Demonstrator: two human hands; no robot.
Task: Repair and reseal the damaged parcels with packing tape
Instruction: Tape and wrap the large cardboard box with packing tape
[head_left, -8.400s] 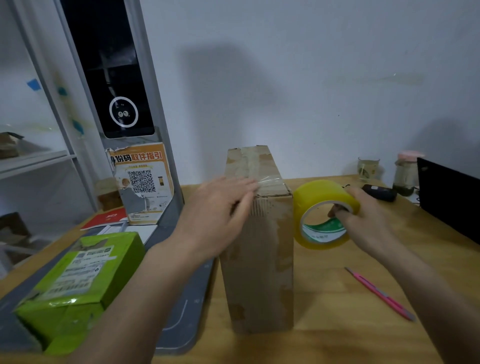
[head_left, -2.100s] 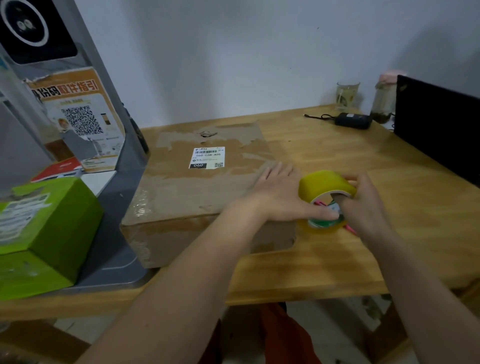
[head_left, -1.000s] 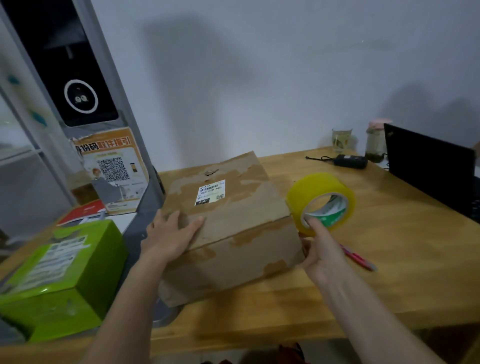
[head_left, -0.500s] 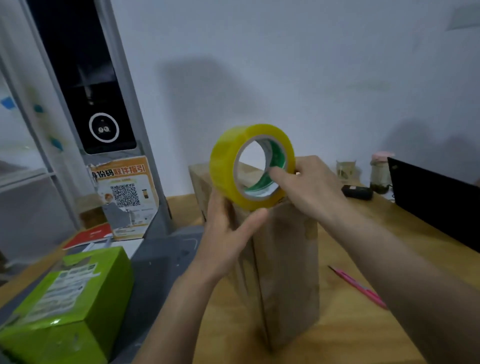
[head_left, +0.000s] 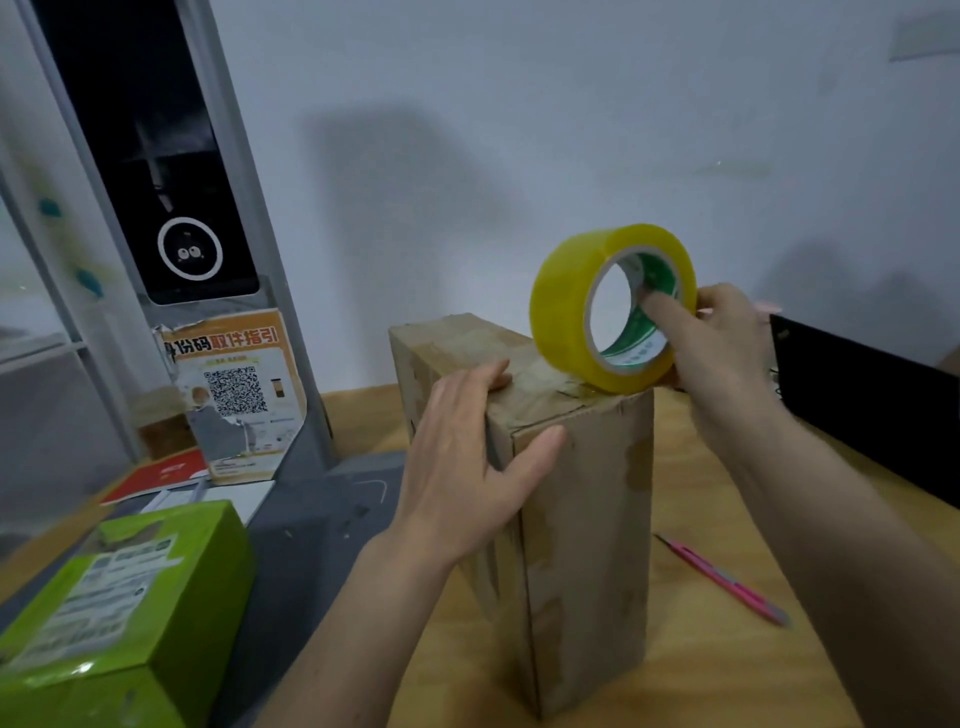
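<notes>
Wooden tabletop (head_left: 691, 654) bears an upright, worn brown cardboard parcel (head_left: 576, 525). Left hand (head_left: 467, 462) braces its corner, fingers spread; right hand (head_left: 722, 353) grips the yellow packing-tape roll (head_left: 576, 306) on top. Sealing seems barely begun; a green box (head_left: 114, 608) waits.

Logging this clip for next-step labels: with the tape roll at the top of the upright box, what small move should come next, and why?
Probably draw the yellow packing tape roll toward the near top edge. The right hand grips it on the upright brown cardboard box, while the left hand rests open over the box's top corner, steadying it. Whether tape has stuck yet is unclear.
</notes>
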